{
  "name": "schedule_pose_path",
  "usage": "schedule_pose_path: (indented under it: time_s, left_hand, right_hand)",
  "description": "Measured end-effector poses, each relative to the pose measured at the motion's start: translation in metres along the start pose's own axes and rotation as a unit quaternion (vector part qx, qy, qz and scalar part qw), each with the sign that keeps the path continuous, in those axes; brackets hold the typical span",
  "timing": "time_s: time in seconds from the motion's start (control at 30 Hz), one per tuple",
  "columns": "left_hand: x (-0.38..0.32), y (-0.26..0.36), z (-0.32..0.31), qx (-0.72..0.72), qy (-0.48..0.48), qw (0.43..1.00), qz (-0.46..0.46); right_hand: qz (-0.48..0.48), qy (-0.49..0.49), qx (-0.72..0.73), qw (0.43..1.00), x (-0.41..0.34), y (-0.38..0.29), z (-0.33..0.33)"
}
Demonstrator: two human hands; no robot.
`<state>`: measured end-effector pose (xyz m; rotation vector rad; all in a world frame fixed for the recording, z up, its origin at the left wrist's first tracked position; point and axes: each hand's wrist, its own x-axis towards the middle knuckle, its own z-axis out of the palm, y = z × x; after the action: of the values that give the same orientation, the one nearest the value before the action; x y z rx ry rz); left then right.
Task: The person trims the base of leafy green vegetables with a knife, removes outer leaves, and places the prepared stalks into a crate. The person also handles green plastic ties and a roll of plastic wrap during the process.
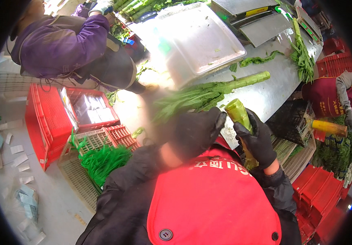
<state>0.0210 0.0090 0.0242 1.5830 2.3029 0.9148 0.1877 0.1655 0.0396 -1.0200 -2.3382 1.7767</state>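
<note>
My right hand (257, 139), in a black glove, grips a thick green stalk (240, 113), seemingly celtuce, tilted with its cut end up and its lower part against my red apron (212, 196). Beside it on the left is my left hand (197, 131), also black-gloved and partly blurred, with fingertips bent near the stalk's cut end; whether it holds anything is not clear. Just beyond both hands a leafy celtuce stalk (249, 80) lies on the metal table (274, 101), its leaves toward the left.
A whitish tray (206, 39) and metal scales (265, 27) stand on the table. At the left are a person in a purple jacket (62, 46), red crates (47, 122) and green ties (105, 162). Red crates (320, 186) and another person (326, 95) are at the right.
</note>
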Motion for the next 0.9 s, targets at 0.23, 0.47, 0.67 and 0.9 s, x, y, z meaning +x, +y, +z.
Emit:
schedule_pose_path:
  time_s: [0.23, 0.47, 0.67, 0.9]
  left_hand:
    - [0.004, 0.011, -0.003, 0.004, -0.048, 0.999, -0.005]
    - [0.003, -0.016, -0.006, 0.057, 0.041, 0.996, -0.047]
    - [0.0, -0.006, -0.001, -0.013, 0.014, 1.0, -0.009]
    - [0.003, 0.009, -0.001, -0.003, -0.048, 0.999, -0.001]
  right_hand:
    - [-0.126, 0.065, -0.106, 0.984, 0.002, 0.001, 0.015]
    - [-0.106, 0.057, -0.101, 0.988, -0.004, -0.002, 0.011]
    - [0.028, -0.031, 0.139, 0.989, 0.001, -0.001, -0.004]
    - [0.065, -0.074, 0.184, 0.978, 0.0, -0.003, -0.007]
